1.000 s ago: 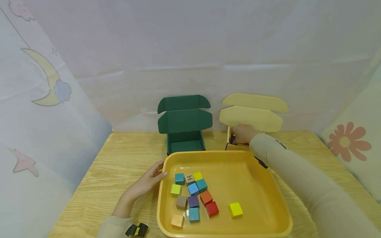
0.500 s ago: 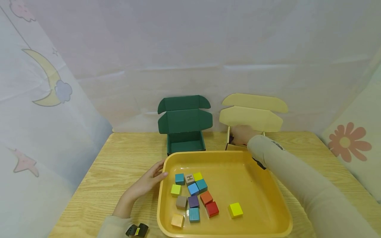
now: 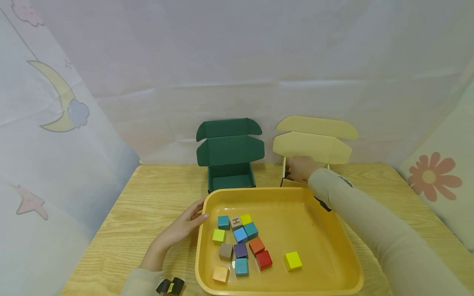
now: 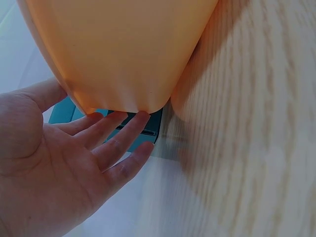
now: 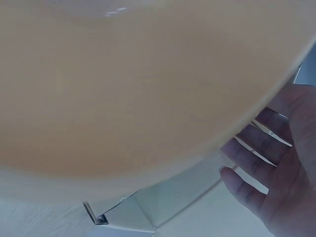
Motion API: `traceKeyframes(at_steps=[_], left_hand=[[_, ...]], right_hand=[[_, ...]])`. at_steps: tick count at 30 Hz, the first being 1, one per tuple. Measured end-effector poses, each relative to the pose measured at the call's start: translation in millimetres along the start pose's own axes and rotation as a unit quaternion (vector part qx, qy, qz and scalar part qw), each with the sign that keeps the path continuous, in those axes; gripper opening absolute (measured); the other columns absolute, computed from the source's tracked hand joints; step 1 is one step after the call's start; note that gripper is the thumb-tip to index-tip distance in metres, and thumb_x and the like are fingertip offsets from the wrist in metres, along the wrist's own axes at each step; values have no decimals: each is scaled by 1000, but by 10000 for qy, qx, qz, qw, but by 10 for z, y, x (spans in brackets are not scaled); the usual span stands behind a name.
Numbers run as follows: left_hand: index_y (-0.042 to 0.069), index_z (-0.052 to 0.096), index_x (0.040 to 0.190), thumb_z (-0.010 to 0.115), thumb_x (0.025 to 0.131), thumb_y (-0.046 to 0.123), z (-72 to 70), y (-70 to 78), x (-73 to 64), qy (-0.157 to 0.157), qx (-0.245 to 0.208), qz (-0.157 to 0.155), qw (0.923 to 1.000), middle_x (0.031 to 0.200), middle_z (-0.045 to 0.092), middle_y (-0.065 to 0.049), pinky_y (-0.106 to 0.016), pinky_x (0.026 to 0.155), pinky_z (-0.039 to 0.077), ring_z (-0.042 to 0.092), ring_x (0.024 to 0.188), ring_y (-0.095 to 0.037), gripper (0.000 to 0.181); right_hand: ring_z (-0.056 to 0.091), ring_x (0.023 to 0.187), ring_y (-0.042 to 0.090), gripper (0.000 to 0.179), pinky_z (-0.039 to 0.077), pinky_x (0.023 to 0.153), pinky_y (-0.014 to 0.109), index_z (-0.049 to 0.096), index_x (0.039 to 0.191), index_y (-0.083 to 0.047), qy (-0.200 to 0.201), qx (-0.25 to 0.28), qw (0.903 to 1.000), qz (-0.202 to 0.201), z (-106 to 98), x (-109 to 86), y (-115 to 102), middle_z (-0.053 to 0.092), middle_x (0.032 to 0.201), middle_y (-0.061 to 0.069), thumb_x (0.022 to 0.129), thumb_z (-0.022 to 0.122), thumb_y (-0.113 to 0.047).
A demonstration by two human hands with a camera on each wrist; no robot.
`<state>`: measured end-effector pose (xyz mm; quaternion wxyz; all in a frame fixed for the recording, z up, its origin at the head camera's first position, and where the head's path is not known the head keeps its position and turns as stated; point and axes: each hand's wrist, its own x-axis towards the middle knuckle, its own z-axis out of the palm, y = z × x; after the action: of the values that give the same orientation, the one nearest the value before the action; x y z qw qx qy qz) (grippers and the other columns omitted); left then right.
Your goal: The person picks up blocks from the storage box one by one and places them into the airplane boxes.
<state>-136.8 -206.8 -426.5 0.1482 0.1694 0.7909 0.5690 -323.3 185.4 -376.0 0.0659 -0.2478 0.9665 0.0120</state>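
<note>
My left hand [image 3: 182, 227] holds the left rim of a yellow tray [image 3: 314, 283], thumb over the rim and fingers against its outer wall. The left wrist view shows those fingertips touching the tray's outside. Several coloured cubes lie in the tray, among them a red cube [image 3: 264, 260], a purple cube [image 3: 240, 250], and a bright yellow cube [image 3: 293, 261] apart from the others. My right hand [image 3: 301, 167] reaches down into an open pale yellow box [image 3: 312, 147] behind the tray. Its fingertips are hidden in both views, so anything it holds cannot be made out.
An open green box [image 3: 231, 181] stands behind the tray, left of the pale yellow one, lid raised. All rest on a wooden table [image 3: 148, 193] backed by a pale curtain [image 3: 237, 61]. A small black object [image 3: 171, 285] is near my left wrist.
My right hand and forearm have shifted slightly left inside the pale yellow box, covering more of the coloured contents. The left hand, tray and cubes have stayed in place.
</note>
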Motion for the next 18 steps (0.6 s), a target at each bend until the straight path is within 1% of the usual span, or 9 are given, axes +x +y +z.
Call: traceKeyframes(at_steps=[3, 9, 13, 18], left_hand=[[2, 18, 156, 47, 107, 25, 3, 5, -2, -18, -20, 4, 10000, 157, 26, -26, -56, 109, 36, 36, 137, -46, 62], [2, 18, 156, 47, 107, 25, 11, 13, -7, -17, -32, -9, 10000, 157, 25, -26, -56, 109, 36, 36, 137, -46, 62], [2, 18, 156, 48, 107, 26, 8, 9, -6, -8, -32, -12, 10000, 157, 25, -26, -57, 109, 35, 35, 138, -46, 62], [2, 18, 156, 48, 106, 26, 8, -7, 1, 38, 18, -33, 10000, 157, 25, -26, -58, 109, 34, 34, 138, -47, 63]], right_hand=[[68, 86, 27, 29, 56, 77, 50, 75, 106, -6, 2, 49, 10000, -14, -2, -14, 7, 73, 98, 10, 84, 79, -24], [68, 95, 32, 33, 55, 82, 52, 74, 110, -5, 32, 107, 9999, -6, -32, -51, 18, 72, 108, 13, 85, 79, -26], [67, 99, 35, 31, 54, 85, 51, 71, 115, -2, 134, 187, 9997, 32, -112, -113, 7, 70, 113, 17, 90, 74, -20], [67, 98, 36, 28, 55, 84, 51, 70, 116, 0, 366, 458, 9982, 150, -213, -181, -22, 71, 111, 17, 92, 69, -14]])
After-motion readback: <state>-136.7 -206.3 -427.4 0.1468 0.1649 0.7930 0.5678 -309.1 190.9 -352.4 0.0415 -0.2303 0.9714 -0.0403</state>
